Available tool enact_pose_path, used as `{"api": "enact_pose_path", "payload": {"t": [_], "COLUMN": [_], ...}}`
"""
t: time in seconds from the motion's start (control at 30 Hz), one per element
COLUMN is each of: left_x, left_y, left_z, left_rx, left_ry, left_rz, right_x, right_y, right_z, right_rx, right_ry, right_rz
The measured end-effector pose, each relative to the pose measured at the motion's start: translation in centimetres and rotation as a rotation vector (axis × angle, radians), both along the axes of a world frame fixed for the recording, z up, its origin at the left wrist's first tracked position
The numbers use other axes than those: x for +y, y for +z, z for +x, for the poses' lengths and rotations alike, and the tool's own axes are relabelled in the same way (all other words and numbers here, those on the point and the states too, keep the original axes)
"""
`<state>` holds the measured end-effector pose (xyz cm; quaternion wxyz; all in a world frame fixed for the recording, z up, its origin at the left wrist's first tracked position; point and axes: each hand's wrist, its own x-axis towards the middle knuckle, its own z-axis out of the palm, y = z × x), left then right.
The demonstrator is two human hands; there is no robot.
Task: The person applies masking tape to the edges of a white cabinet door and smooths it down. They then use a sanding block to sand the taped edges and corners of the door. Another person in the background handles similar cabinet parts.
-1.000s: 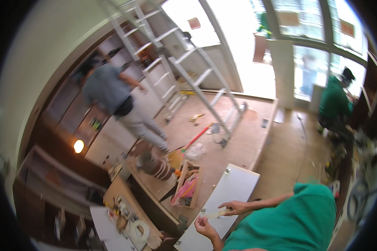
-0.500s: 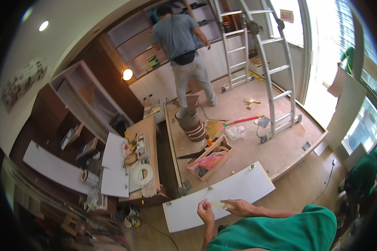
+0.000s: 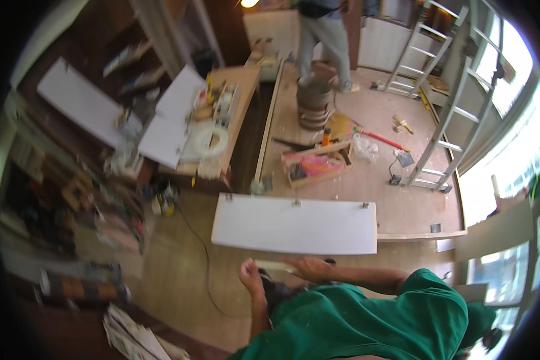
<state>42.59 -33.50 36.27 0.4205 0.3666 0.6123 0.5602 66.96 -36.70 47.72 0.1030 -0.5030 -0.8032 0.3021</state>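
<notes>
In front of my body, my left hand (image 3: 250,276) is closed at one end of a pale, flat, narrow strip (image 3: 271,264). The strip's other end meets my right hand (image 3: 311,268), whose fingers lie along it and are smeared by motion. What the strip is made of cannot be made out. Just beyond both hands lies a long white panel (image 3: 294,228), with small metal hinges (image 3: 297,203) along its far edge. Neither hand appears to touch the panel.
Beyond the panel is a low platform (image 3: 396,210) bearing a wooden tool tray (image 3: 327,174), a brown bucket (image 3: 314,102) and a stepladder (image 3: 456,126). A cluttered workbench (image 3: 237,114) stands left. A cable (image 3: 205,258) crosses the floor. Another person (image 3: 324,42) stands at the back.
My view has swung down and to the left, so the panel and platform sit differently in it. Both hands still have the strip between them, now on the near side of the panel.
</notes>
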Motion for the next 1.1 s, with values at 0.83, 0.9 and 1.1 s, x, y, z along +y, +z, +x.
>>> {"api": "enact_pose_path", "payload": {"t": [0.83,0.9,1.1], "left_x": [23.7,25.2,28.7], "left_y": [-31.3,-33.6,-37.9], "left_z": [-27.4,-28.3,-30.1], "left_rx": [-0.016,-0.052,-0.013], "left_ry": [0.058,0.045,-0.029], "left_rz": [-0.089,-0.119,-0.193], "right_x": [25.6,27.1,29.2], "right_y": [-30.2,-32.6,-36.8], "right_z": [-28.8,-29.9,-32.7], "right_rx": [-0.282,-0.273,-0.322], "right_ry": [0.234,0.203,0.080], "right_rz": [-0.131,-0.144,-0.305]}}
